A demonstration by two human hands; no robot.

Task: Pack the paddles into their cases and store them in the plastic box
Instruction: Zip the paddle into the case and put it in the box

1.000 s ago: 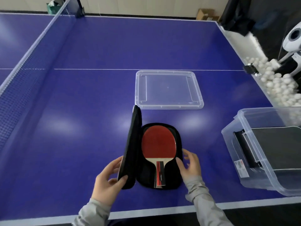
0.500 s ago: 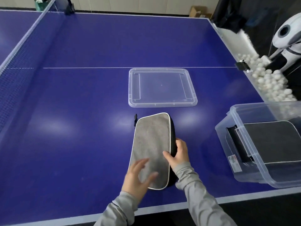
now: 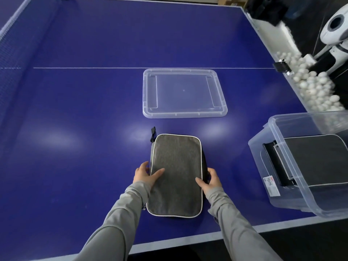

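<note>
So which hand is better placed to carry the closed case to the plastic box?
Probably the right hand: it grips the grey case on the edge facing the plastic box, which stands to the right.

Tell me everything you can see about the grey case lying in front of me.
The grey case is a flat, rounded rectangle of woven-looking fabric with white piping. It is folded shut and lies flat on the blue table. A dark tab sticks out at its far left corner. The left hand and right hand touch its sides.
</note>
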